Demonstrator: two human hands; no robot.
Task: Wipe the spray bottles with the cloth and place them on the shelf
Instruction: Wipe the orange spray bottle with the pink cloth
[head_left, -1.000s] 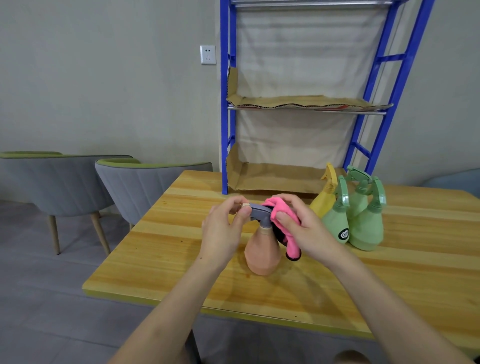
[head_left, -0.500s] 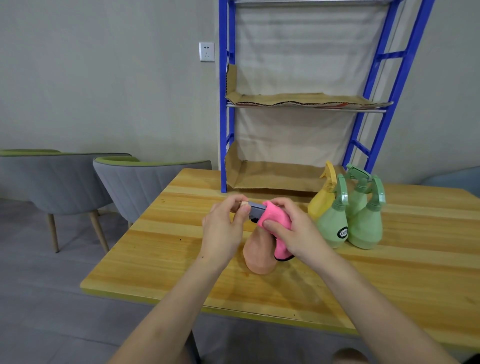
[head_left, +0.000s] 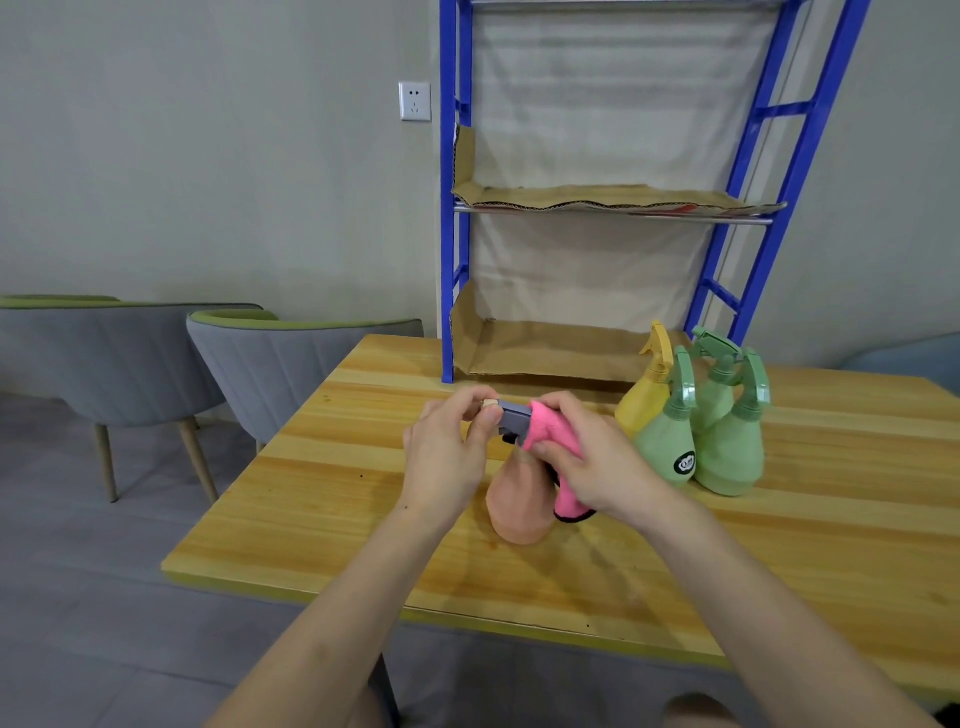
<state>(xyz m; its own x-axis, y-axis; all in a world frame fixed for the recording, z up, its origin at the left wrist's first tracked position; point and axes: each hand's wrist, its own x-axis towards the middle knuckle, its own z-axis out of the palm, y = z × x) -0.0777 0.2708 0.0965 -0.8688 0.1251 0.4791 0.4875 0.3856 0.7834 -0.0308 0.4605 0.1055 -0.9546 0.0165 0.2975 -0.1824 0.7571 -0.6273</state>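
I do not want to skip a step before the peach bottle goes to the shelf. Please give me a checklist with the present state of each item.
1. Is the peach bottle upright on the table: ok.
2. Does the left hand steady it: ok, its fingers pinch the grey spray head.
3. Does the right hand hold the pink cloth against the spray head: ok.
4. Bottle body wiped: cannot tell.
5. Room on the bottom level of the shelf: ok, bare cardboard shows.
6. Other bottles shelved: not ok; the yellow bottle and green bottles stand on the table.
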